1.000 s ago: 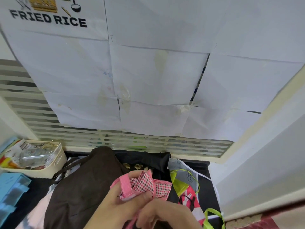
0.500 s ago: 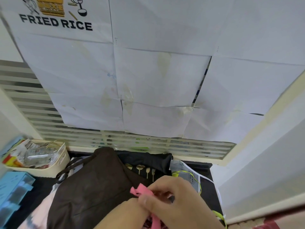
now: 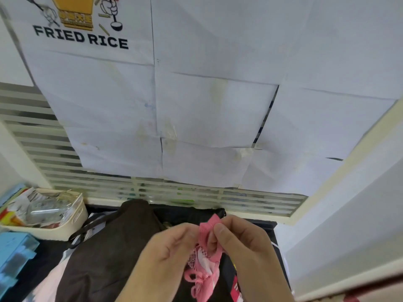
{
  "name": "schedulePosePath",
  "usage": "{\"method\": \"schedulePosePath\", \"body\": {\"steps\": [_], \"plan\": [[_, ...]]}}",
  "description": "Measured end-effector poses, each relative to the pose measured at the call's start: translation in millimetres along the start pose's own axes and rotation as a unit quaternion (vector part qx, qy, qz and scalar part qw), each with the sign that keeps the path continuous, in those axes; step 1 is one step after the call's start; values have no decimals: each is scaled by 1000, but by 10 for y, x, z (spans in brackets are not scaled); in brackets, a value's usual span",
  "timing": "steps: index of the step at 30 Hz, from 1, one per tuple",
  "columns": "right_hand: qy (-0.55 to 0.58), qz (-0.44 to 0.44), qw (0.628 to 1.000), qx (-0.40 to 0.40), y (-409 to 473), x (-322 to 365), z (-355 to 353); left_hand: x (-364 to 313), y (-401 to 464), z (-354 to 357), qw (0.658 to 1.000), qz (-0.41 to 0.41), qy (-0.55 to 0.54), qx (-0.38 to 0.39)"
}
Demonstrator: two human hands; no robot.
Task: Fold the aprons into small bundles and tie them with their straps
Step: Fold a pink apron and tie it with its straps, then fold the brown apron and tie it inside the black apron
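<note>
— Lower centre of the frame: both hands raised over the dark brown apron (image 3: 96, 260), working a pink strap (image 3: 206, 231).
— Fingers?
— Right hand (image 3: 246, 253) pinching the strap's folded end, thumb on top. Left hand (image 3: 170, 253) curled against the pink checked apron bundle (image 3: 201, 260).
— Elsewhere?
— Left edge: cream basket (image 3: 72, 223) of wrappers, blue tray (image 3: 15, 251). Upper left: "FRIED RICE" poster (image 3: 82, 38).

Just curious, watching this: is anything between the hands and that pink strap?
Nothing visible. The left hand and right hand both pinch the pink strap directly, above the apron bundle.
</note>
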State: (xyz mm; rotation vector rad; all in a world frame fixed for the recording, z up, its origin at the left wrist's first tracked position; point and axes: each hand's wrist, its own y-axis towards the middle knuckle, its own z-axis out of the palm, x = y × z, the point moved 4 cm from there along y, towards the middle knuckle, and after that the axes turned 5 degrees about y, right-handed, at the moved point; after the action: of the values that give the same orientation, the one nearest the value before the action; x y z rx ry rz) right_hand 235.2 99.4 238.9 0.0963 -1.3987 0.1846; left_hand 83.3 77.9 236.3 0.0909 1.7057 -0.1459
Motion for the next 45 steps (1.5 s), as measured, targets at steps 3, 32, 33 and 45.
{"method": "schedulePosePath", "body": {"steps": [3,32,33,45], "plan": [[25,-2,999,21,27,199,-74,-118,161,-84,998,14,0,-55],[-225,-332,911,-97,1123,4190,-983,-4087,1749,126,925,296,122,-204],[-242,-347,899,-116,1244,4321,-979,-4203,1850,113,919,298,130,-223],[-422,-417,757,-274,2102,4736,-1013,-4557,2588,122,841,283,284,-364]]}}
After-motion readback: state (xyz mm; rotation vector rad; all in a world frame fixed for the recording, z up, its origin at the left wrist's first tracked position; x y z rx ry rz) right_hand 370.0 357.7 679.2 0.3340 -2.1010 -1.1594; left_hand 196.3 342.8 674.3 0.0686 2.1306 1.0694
